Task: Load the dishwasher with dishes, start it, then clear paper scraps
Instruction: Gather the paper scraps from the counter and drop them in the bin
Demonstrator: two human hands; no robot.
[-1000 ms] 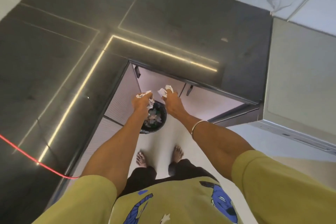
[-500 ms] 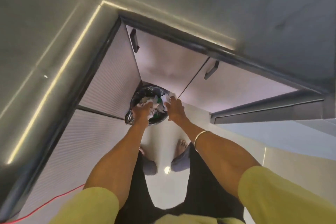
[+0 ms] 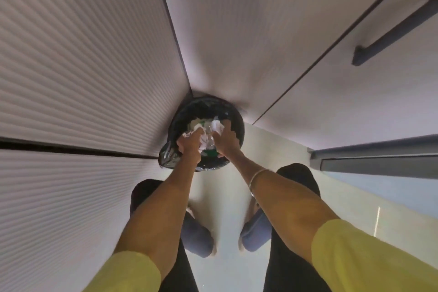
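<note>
- Ribbed cabinet fronts (image 3: 78, 73) fill the left of the view; a bin (image 3: 233, 125) lined with a black bag (image 3: 167, 156) sits on the pale floor (image 3: 279, 149) in the corner where they meet the smooth cabinet doors, likely tucked there to keep the walkway free.
- The left hand (image 3: 189, 146) reaches down over the near left rim of the bin, fingers curled round a wad of crumpled paper scraps (image 3: 189, 134), held low, it seems, so nothing spills onto the floor.
- More white paper (image 3: 205, 142) shows between the two hands, inside the bin's mouth; whether it is gripped or already lying on the rubbish cannot be told.
- The right hand (image 3: 226, 141), a bangle (image 3: 257, 179) on its wrist, pinches a second crumpled scrap (image 3: 216, 125) just beside the left, both held over the opening.
- Judging by the task, this is its closing step: the scraps are at the bin but not yet let go.
- Dark bar handles (image 3: 393, 33) run along the cabinet doors at right.
</note>
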